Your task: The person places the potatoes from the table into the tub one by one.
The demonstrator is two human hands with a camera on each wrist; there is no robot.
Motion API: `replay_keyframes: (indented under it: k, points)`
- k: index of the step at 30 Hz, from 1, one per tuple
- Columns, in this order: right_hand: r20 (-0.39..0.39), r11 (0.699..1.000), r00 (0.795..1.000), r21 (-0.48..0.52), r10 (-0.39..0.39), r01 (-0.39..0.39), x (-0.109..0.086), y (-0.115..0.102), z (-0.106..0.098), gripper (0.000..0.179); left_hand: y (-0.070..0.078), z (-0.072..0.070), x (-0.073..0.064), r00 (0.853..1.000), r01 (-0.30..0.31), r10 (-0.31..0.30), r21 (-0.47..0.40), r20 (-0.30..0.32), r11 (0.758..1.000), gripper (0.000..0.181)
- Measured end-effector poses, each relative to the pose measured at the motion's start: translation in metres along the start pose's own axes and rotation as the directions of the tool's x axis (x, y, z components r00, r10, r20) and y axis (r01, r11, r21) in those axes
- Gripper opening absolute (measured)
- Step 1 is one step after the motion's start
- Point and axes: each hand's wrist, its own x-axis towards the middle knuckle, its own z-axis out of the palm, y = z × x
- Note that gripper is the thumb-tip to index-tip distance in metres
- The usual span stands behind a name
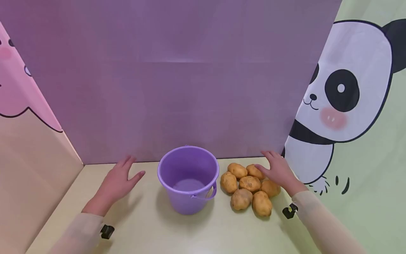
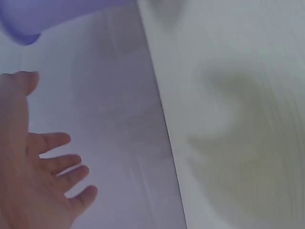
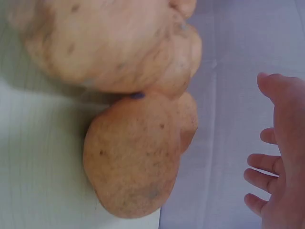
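Observation:
A purple bucket (image 1: 187, 201) stands upright on the table, its handle lowered toward the right front side. To its right lies a cluster of several potatoes (image 1: 250, 183), which fill much of the right wrist view. My left hand (image 1: 115, 183) hovers left of the bucket, fingers spread and nothing in them; part of the bucket (image 2: 66, 12) shows at the top of the left wrist view. Over the far right side of the potatoes is my right hand (image 1: 279, 171), thumb out and fingers extended, holding nothing. In the head view it overlaps the back right potatoes.
The pale table (image 1: 152, 233) meets a purple backdrop (image 1: 190, 88) just behind the bucket. A panda-printed panel (image 1: 364, 169) rises close beside the right arm, and a pink and beige panel (image 1: 28, 169) stands at the left.

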Motion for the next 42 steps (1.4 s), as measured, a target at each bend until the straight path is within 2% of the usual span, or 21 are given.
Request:
replay_keyframes:
  k: [2, 5, 8, 12, 18, 25, 33, 39, 42]
  points:
    - [0.005, 0.999, 1.000, 0.046, 0.020, -0.020, -0.004, -0.001, 0.000, 0.073, 0.007, 0.000, 0.000, 1.000, -0.004, 0.003, -0.101, -0.005, 0.995, 0.078]
    - [0.002, 0.996, 0.999, 0.082, 0.033, -0.033, -0.007, -0.003, -0.003, 0.071, 0.020, -0.003, 0.003, 1.000, -0.025, 0.023, -0.205, -0.011, 0.978, 0.076]
    - [-0.004, 0.996, 1.000, 0.091, 0.028, -0.027, -0.007, -0.004, -0.006, 0.071, 0.035, -0.009, 0.008, 0.998, -0.068, 0.066, -0.272, -0.018, 0.960, 0.074]
    - [0.001, 0.995, 1.000, 0.093, 0.031, -0.031, -0.006, -0.004, -0.008, 0.070, 0.053, -0.016, 0.013, 0.992, -0.115, 0.124, -0.329, 0.004, 0.937, 0.076]
    - [0.017, 0.994, 0.998, 0.099, 0.053, -0.055, -0.007, -0.004, -0.005, 0.071, 0.071, -0.020, 0.014, 0.983, -0.128, 0.165, -0.362, 0.074, 0.923, 0.088]
    - [0.012, 0.992, 0.999, 0.112, 0.052, -0.053, -0.008, -0.004, -0.005, 0.071, 0.086, -0.022, 0.017, 0.971, -0.139, 0.198, -0.358, 0.133, 0.923, 0.103]
    - [-0.001, 0.994, 0.999, 0.105, 0.043, -0.043, -0.009, -0.001, -0.003, 0.070, 0.095, -0.021, 0.020, 0.960, -0.155, 0.226, -0.358, 0.168, 0.921, 0.113]
    - [0.007, 0.993, 0.999, 0.112, 0.045, -0.045, -0.009, 0.000, -0.001, 0.071, 0.097, -0.017, 0.023, 0.954, -0.176, 0.249, -0.361, 0.165, 0.916, 0.124]
    - [0.009, 0.992, 0.999, 0.121, 0.045, -0.046, -0.010, 0.000, -0.002, 0.070, 0.098, -0.014, 0.023, 0.952, -0.182, 0.252, -0.341, 0.174, 0.922, 0.130]
